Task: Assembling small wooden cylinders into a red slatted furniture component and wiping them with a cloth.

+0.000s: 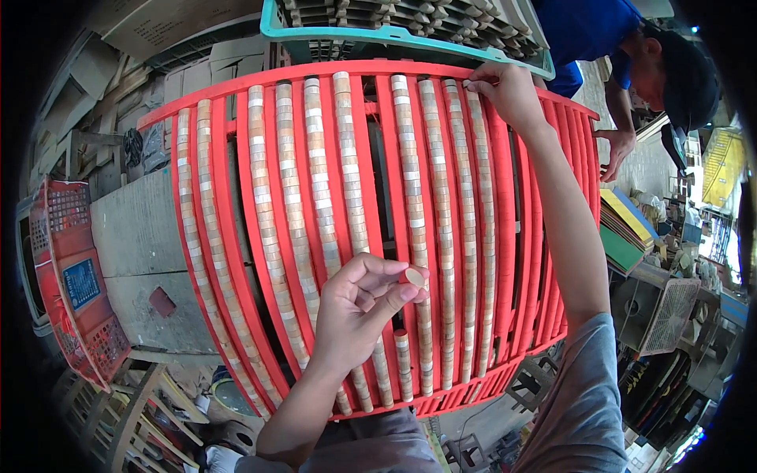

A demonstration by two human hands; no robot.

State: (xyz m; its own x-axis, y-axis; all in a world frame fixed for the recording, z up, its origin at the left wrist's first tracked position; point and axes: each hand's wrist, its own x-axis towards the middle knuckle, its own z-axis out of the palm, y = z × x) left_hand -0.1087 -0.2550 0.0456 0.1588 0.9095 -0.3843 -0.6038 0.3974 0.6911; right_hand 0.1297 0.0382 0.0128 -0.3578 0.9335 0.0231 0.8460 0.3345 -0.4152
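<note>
In front of me lies a red slatted rack (pixel 307 236), its grooves filled with long rows of small round wooden discs (pixel 415 197) standing on edge. My left hand (pixel 355 307) is raised over the middle rows, pinching a single wooden disc (pixel 414 276) with a pale face and a reddish rim between thumb and fingers. Stretched to the far edge, my right hand (pixel 505 91) has its thumb and fingertips closed at the far end of a filled row; what lies between them is hidden. Below my left hand, a short stack of discs (pixel 403 363) occupies the near end of one groove.
A turquoise crate (pixel 410 38) of wooden pieces borders the rack's far side. Another person (pixel 623 71) in blue leans in at the far right, a hand by the rack's edge. A red plastic basket (pixel 79 276) stands left, beside a grey board (pixel 150 244). Wooden frames lie at lower left.
</note>
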